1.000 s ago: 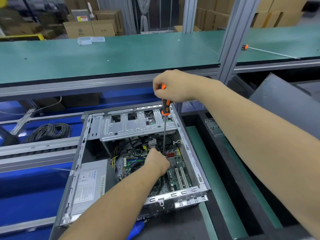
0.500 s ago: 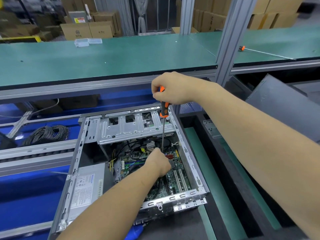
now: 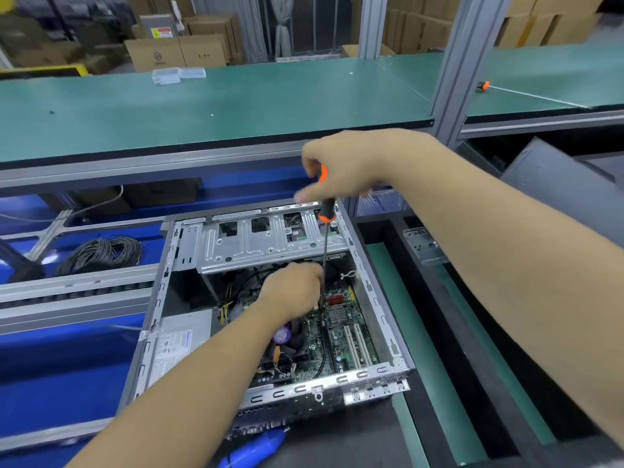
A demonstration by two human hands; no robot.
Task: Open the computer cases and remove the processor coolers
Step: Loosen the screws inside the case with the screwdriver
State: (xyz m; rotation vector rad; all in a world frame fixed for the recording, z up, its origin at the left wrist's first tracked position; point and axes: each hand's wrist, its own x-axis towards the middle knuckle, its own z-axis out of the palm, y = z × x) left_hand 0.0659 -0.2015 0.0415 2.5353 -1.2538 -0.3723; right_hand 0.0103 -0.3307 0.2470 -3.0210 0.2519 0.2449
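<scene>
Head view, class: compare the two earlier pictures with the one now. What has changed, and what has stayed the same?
Little changed. The right hand still holds the orange-and-black screwdriver upright, its fingers now blurred and spread, apparently turning it. The left hand stays low inside the open computer case beside the shaft. The processor cooler remains on the board. The view shifted slightly.

My screwdriver [image 3: 327, 211] has a black and orange handle. The case [image 3: 368, 292] is bare silver metal around a green board [image 3: 341, 346] with white slots. The bench top [image 3: 209, 106] is plain green; the cable coil [image 3: 101, 253] is grey.
</scene>
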